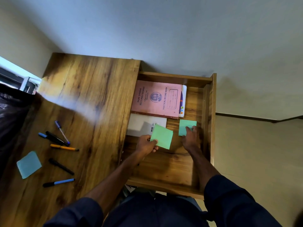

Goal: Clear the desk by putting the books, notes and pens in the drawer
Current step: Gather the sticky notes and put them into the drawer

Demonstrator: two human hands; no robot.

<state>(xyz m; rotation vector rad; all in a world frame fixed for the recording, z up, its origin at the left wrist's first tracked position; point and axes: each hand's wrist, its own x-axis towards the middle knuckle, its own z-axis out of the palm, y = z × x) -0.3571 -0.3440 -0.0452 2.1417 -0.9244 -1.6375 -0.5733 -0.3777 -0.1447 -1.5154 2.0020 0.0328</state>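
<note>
Head view: the drawer (208,102) is seen pulled out to the right of the desk (91,89), and both hands are held inside it. A green note pad (162,136) is pinched at its near-left corner by the left hand (146,145), raised a little and tilted over the drawer floor, apparently so that it can be laid beside the second green pad (186,126). That second pad is pressed flat by the fingertips of the right hand (191,138), probably to seat it in the bare space to the right; whether it is gripped or only touched cannot be told. A pink record book (155,99) is stacked on another book at the drawer's back, and a white spiral notebook (144,125) is placed just in front of it, so the books appear stowed. A blue note pad (29,164) and several pens (60,145) are left on the desk, well apart from the drawer, so the task is judged roughly half done.
</note>
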